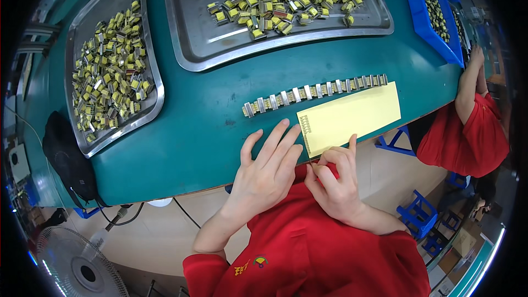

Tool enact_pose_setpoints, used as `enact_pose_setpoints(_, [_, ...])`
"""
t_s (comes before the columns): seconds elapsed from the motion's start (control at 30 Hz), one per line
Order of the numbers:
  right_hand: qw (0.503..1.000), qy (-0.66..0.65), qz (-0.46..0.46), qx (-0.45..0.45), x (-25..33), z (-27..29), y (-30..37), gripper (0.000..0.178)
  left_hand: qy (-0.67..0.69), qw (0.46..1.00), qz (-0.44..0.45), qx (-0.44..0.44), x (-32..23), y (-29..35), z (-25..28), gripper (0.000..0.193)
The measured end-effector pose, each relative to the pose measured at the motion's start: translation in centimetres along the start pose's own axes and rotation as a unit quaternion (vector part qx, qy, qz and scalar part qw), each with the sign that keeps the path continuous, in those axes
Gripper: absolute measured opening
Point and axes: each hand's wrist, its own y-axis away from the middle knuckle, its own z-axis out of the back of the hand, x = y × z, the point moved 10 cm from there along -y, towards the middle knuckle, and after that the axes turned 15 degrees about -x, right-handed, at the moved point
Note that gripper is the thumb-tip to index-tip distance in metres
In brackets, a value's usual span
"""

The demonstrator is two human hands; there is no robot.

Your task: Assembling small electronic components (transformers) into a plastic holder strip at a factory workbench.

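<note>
A pale yellow sheet of small labels lies by the table's near edge, with rows of tiny dark marks down its left side. My right hand is at its lower left corner, thumb and index finger pinched together; what is between them is too small to make out. My left hand rests just left of the sheet with its fingers spread and nothing in it. Beyond both hands runs a long row of small transformers, yellow with silvery metal cores, set side by side.
Two metal trays, one at the left and one at the back, hold many loose transformers. A blue bin with more stands back right. A black bag lies at the left edge. A co-worker in a red shirt sits at right.
</note>
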Motion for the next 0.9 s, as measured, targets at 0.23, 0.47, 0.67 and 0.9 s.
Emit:
enact_pose_setpoints(0.23, [1.000, -0.004, 0.000, 0.000, 0.01, 0.02, 0.02, 0.021, 0.014, 1.000, 0.016, 0.014, 0.14, 0.06, -0.11, 0.035])
enact_pose_setpoints(0.47, [1.000, -0.007, -0.004, 0.000, 0.03, -0.06, 0.01, 0.021, 0.019, 0.999, 0.021, 0.014, 0.19, 0.08, -0.12, 0.036])
enact_pose_setpoints(0.67, [1.000, -0.014, -0.016, -0.004, 0.01, 0.11, -0.16, 0.021, 0.021, 0.999, 0.025, 0.012, 0.17, 0.05, -0.05, 0.037])
enact_pose_setpoints(0.9, [0.998, -0.025, -0.054, -0.016, -0.56, 0.85, -0.69, 0.022, -0.045, 0.998, 0.006, 0.032, -0.21, 0.29, 0.00, 0.035])
